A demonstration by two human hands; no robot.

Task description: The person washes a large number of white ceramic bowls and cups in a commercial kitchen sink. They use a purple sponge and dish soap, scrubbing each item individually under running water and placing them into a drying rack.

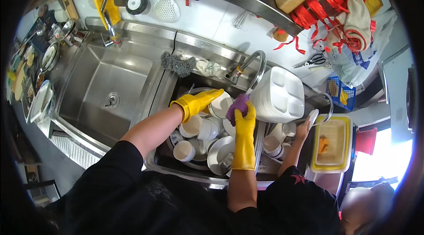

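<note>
My left hand (196, 104) wears a yellow rubber glove and grips a white dish (220, 105) by its far rim, over the middle sink. Its thumb is hidden. Right beside it, my right hand (245, 124), in a matching glove, is closed round a purple scrubbing pad (236, 107) near the dish's right edge. Below both hands, white bowls (184, 151) and a larger white plate (219, 153) lie heaped in the sink (154, 155). A tall stack of white compartment trays (286, 94) stands just right of my right hand.
A co-worker's bare hand (303, 130) holds a small white dish (313, 117) at the right. Nearby are more bowls (271, 143) and a yellow-rimmed tub (312, 164). Curved faucets (260, 56) reach over the sinks. At left is another steel basin (95, 85); steel-wool scrubbers (178, 64) rest behind.
</note>
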